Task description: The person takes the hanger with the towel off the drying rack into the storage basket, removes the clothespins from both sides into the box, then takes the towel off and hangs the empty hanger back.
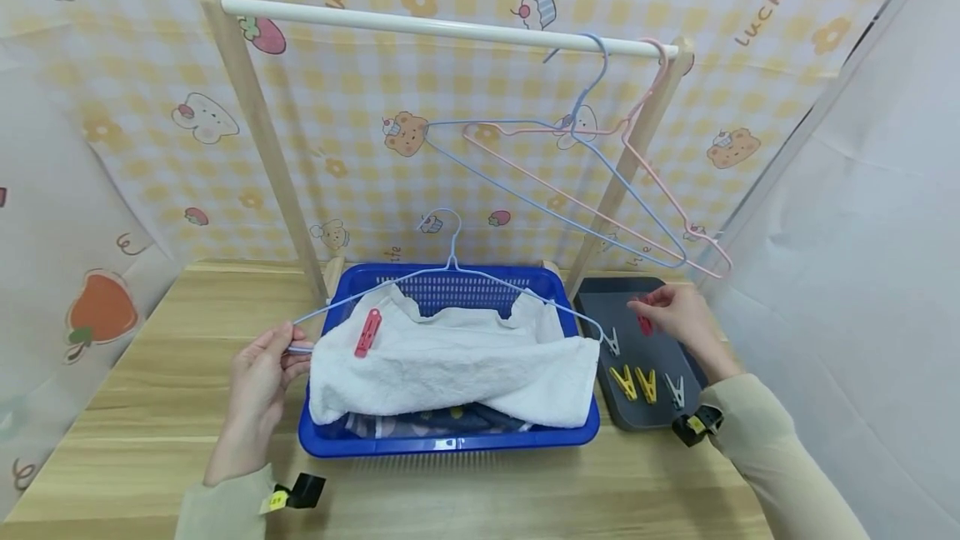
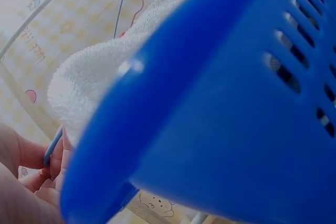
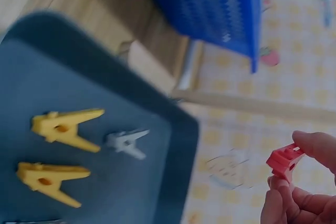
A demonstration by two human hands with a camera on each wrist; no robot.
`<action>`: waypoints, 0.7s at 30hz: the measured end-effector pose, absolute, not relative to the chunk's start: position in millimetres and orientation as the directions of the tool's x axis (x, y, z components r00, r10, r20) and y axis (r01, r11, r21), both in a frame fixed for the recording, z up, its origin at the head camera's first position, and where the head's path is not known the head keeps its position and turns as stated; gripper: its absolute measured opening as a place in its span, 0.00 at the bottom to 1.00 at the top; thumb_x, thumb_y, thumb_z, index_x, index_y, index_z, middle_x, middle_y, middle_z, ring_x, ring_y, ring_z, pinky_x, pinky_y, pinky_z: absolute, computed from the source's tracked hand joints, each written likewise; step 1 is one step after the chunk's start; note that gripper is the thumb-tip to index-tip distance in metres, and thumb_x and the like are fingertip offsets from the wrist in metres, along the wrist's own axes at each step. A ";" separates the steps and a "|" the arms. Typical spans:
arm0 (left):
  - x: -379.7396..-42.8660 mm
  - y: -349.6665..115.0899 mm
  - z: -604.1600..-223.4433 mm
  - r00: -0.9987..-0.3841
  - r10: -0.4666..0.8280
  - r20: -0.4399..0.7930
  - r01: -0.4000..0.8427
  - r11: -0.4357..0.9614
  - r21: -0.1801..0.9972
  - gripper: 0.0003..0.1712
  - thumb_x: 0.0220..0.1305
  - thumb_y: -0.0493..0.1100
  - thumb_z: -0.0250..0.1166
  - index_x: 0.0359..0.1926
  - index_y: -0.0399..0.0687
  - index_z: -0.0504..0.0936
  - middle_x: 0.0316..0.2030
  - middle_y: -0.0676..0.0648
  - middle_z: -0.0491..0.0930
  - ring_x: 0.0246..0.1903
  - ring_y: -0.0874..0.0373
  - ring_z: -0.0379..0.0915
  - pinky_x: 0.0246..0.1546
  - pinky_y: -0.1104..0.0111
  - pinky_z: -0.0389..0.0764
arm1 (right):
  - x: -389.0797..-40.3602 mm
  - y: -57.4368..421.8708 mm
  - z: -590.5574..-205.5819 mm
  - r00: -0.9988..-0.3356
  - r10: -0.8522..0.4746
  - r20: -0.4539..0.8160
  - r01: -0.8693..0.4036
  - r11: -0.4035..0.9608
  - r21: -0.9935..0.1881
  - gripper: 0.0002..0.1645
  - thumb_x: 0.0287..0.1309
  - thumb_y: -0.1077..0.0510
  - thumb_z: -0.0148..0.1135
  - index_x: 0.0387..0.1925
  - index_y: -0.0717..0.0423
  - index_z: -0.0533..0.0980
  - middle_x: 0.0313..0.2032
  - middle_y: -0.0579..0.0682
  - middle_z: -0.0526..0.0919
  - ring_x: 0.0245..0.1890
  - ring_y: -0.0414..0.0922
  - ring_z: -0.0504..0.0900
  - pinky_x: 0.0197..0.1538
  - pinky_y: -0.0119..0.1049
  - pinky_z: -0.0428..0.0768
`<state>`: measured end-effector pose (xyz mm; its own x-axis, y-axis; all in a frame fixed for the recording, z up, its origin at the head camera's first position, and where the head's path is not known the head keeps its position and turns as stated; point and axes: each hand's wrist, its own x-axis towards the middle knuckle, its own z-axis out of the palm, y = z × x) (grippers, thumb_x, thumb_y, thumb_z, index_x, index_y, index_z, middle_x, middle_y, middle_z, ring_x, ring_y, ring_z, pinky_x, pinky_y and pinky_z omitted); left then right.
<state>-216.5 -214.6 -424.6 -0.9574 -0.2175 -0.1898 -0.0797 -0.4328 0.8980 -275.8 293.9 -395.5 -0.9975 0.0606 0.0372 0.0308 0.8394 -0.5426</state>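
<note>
My left hand point(image 1: 258, 377) pinches the left end of a light blue hanger point(image 1: 453, 267). Over that hanger's lower bar hangs a white towel point(image 1: 450, 377), above a blue basket point(image 1: 450, 447). A red clothespin point(image 1: 367, 333) sits on the towel's left part. Above the grey tray point(image 1: 637, 415), my right hand point(image 1: 678, 319) pinches a second red clothespin point(image 3: 285, 161) between thumb and fingers. In the left wrist view the basket's rim covers part of the left hand and towel.
Yellow clothespins point(image 3: 65, 129) and grey clothespins point(image 1: 675, 392) lie in the tray. Behind the basket stands a rack with a white rail point(image 1: 420, 26). A blue hanger point(image 1: 517, 202) and a pink hanger point(image 1: 675, 198) hang at its right end. Dark patterned fabric point(image 1: 450, 419) lies in the basket.
</note>
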 end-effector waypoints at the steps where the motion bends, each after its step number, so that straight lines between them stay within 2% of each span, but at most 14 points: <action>1: -216.4 -214.7 -424.7 -0.958 -0.217 -0.188 -0.078 -0.435 0.897 0.17 0.68 0.45 0.56 0.22 0.47 0.81 0.19 0.52 0.80 0.17 0.64 0.77 0.22 0.76 0.80 | -278.2 296.1 -399.5 -0.998 0.060 0.033 0.033 0.843 -0.536 0.20 0.56 0.50 0.65 0.28 0.66 0.79 0.18 0.50 0.80 0.17 0.42 0.74 0.21 0.33 0.74; 6: -216.2 -215.2 -425.2 -0.960 -0.214 -0.181 -0.070 -0.445 0.893 0.17 0.67 0.45 0.57 0.22 0.47 0.81 0.18 0.51 0.80 0.17 0.64 0.77 0.22 0.76 0.80 | -290.8 304.9 -418.9 -0.994 0.099 -0.042 0.107 0.856 -0.505 0.18 0.56 0.53 0.64 0.25 0.67 0.78 0.18 0.51 0.79 0.17 0.41 0.73 0.21 0.31 0.73; 14: -215.9 -215.5 -425.1 -0.962 -0.214 -0.168 -0.057 -0.447 0.893 0.18 0.68 0.43 0.56 0.22 0.47 0.81 0.18 0.51 0.80 0.17 0.64 0.77 0.22 0.76 0.80 | -308.4 314.1 -441.5 -0.985 0.089 -0.148 0.144 0.895 -0.423 0.25 0.57 0.53 0.61 0.08 0.59 0.73 0.09 0.47 0.72 0.12 0.41 0.68 0.18 0.31 0.67; 21: -216.0 -215.0 -425.7 -0.964 -0.214 -0.155 -0.047 -0.438 0.898 0.18 0.68 0.44 0.56 0.22 0.46 0.81 0.18 0.51 0.80 0.17 0.64 0.77 0.21 0.77 0.80 | -316.3 318.0 -461.4 -0.965 0.163 -0.207 0.233 0.897 -0.377 0.20 0.54 0.55 0.62 0.11 0.59 0.72 0.11 0.47 0.72 0.14 0.43 0.71 0.19 0.33 0.70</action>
<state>-216.0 -215.0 -425.7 -0.9643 -0.2143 -0.1553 -0.0472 -0.4383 0.8976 -316.3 318.0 -461.4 -0.9645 0.1635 -0.2073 0.2329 0.8966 -0.3766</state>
